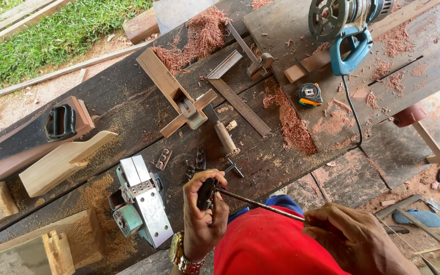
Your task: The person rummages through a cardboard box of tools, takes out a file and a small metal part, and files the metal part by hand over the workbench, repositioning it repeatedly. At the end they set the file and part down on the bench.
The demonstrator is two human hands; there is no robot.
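Steadiness matters here: your left hand (203, 211) pinches the small dark metal piece (207, 192) just before you, while your right hand (338, 229) grips the thin rod (260, 204); keep its tip squarely seated.

Electric planer (141, 206) left; hinge plates (182, 159) ahead

Small dark metal fitting (207, 193), upright; thin metal rod (260, 204) tip touching it.
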